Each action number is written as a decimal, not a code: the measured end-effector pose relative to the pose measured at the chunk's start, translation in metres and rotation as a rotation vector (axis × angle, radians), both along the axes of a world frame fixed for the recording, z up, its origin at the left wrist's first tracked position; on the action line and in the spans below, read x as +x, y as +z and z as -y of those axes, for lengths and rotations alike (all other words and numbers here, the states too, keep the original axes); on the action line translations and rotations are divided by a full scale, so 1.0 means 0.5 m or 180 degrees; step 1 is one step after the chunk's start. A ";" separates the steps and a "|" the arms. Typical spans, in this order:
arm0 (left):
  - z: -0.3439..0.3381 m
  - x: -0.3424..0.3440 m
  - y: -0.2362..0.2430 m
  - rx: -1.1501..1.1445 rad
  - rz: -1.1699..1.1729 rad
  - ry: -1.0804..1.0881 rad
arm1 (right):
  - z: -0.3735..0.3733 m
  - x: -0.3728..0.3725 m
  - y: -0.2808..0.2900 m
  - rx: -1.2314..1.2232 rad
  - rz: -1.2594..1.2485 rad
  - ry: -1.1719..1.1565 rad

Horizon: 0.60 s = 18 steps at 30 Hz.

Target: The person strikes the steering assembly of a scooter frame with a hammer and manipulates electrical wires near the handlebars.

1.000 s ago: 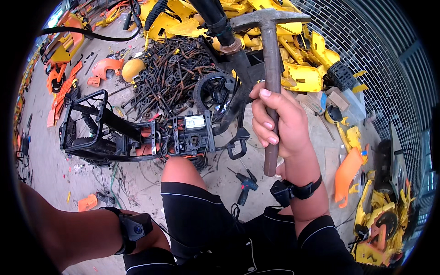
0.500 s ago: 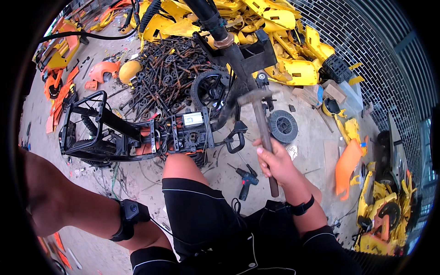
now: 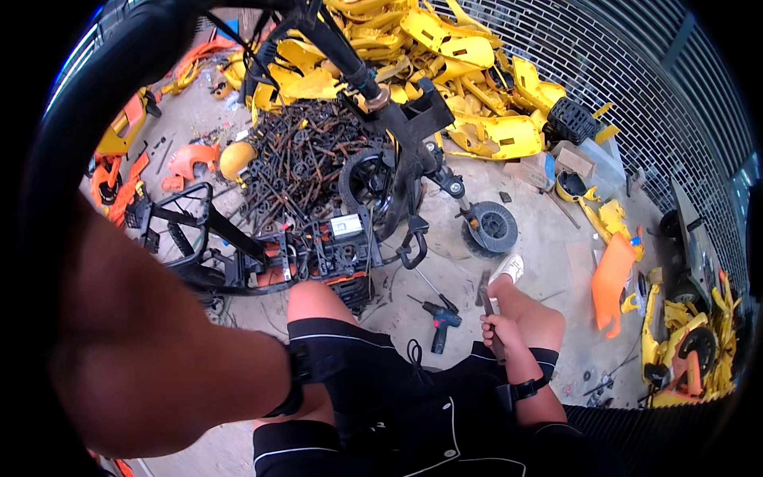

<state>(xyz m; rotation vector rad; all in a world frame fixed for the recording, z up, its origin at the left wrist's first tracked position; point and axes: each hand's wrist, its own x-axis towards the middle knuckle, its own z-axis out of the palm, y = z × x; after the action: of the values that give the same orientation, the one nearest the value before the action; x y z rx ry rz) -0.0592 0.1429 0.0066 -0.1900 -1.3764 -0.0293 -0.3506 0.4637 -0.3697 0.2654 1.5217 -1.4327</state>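
My right hand (image 3: 502, 331) is closed round the handle of a hammer (image 3: 497, 347), low over my right leg, with the hammer head beside a white shoe (image 3: 513, 268). Large and dark at the left, my left arm (image 3: 167, 342) rises close to the camera; its hand and fingers are lost in shadow near a blurred black bar (image 3: 119, 75). Ahead stands a stripped black scooter frame (image 3: 222, 226) with its steering column (image 3: 350, 60) tilted toward the upper left. Its front wheel (image 3: 494, 228) is at the right, apart from the hammer.
A cordless drill (image 3: 442, 322) lies on the floor between my legs. Beyond the frame rise a heap of rusty metal parts (image 3: 294, 159) and a pile of yellow plastic panels (image 3: 477, 56). An orange panel (image 3: 612, 278) and more yellow scrap (image 3: 675, 350) lie at the right.
My right hand has brought the hammer down and to the right, from before the steering column to over my leg. The black bar now looms at upper left, and my left arm appears larger.
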 end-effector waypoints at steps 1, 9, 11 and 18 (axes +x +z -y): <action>-0.011 -0.008 0.004 -0.0005 0.0042 -0.0070 | -0.002 -0.008 -0.018 0.0152 0.0220 -0.0058; -0.022 -0.083 0.107 0.0891 0.0981 -0.1442 | -0.017 0.009 -0.018 0.0074 0.0324 -0.0214; -0.016 -0.064 0.138 0.0959 0.1139 -0.1712 | 0.024 0.035 0.037 0.0114 0.0244 -0.0155; 0.013 -0.012 0.058 0.0647 0.0096 -0.1395 | 0.086 0.079 0.255 -0.0619 -0.0872 0.0617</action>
<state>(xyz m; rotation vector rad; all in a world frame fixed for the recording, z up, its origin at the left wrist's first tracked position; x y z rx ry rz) -0.0654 0.1364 0.0354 -0.3181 -1.3300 -0.5366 -0.3110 0.4208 -0.2422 -0.1994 1.5623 -1.4912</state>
